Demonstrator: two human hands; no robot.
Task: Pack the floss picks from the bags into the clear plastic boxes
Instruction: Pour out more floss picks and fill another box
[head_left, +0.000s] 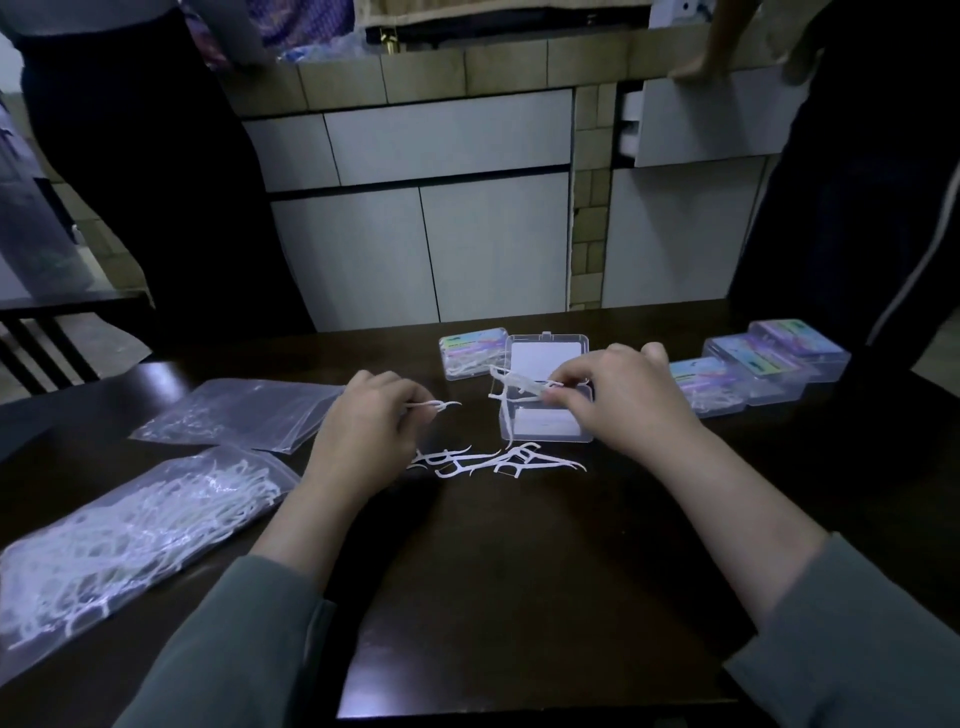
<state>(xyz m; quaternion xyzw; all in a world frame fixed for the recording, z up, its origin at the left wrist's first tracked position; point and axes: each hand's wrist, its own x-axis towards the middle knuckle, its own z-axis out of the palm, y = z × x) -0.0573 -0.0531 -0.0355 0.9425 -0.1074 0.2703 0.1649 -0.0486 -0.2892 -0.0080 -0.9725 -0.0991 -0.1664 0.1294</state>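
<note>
Two hands pinching picks, left hand (363, 431) w/ one pick (434, 406), right hand (618, 400) over open box (545, 415)

Hands over the table (519, 571), open box (545, 410) dead centre.
Right hand (618, 405) holds a bunch of picks (519, 387) above the open box; left hand (363, 431), just left of it, pinches a single pick (434, 406). Loose picks (498, 460) lie in front of the box, between the hands. Two bags (135, 530) sit at the left, one behind the other. A closed box (470, 353) is behind-left; three more boxes (758, 369) line up at the right.
</note>
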